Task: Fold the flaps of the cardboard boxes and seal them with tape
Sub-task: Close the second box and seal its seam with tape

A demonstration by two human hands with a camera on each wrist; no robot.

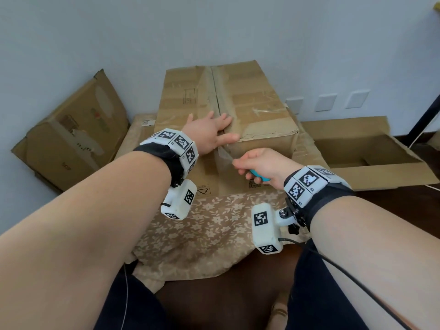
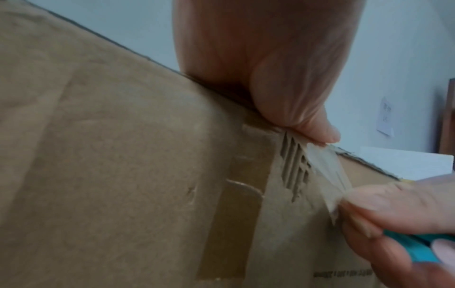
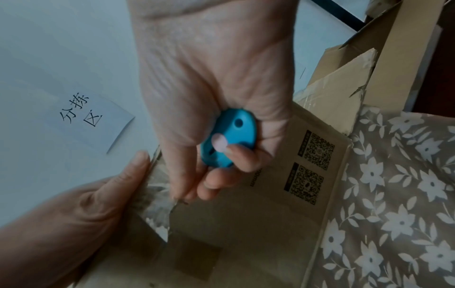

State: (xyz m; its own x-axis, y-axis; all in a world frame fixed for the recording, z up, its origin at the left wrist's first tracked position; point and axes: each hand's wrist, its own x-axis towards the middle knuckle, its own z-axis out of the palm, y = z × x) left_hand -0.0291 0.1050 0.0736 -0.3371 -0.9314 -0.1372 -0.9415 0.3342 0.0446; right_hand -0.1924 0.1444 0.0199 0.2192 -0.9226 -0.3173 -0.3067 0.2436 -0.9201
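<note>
A large cardboard box (image 1: 259, 108) stands on a floral-clothed table, its top flaps folded shut along a taped middle seam. My left hand (image 1: 221, 129) lies flat on the top near the front edge, fingers spread across the seam; its thumb (image 2: 295, 109) presses the edge where the tape bends over. A strip of clear tape (image 1: 223, 156) hangs from that edge down the front face. My right hand (image 1: 245, 166) pinches the strip's loose end (image 2: 329, 175) at its fingertips and grips a small blue cutter (image 3: 229, 136) in the palm.
A closed, taped box (image 1: 71, 136) leans against the wall at the left. An open box (image 1: 371, 158) lies at the right, with a black pole (image 1: 426, 115) behind it. The floral cloth (image 1: 214, 229) covers the table in front. A paper note (image 3: 81, 117) hangs on the wall.
</note>
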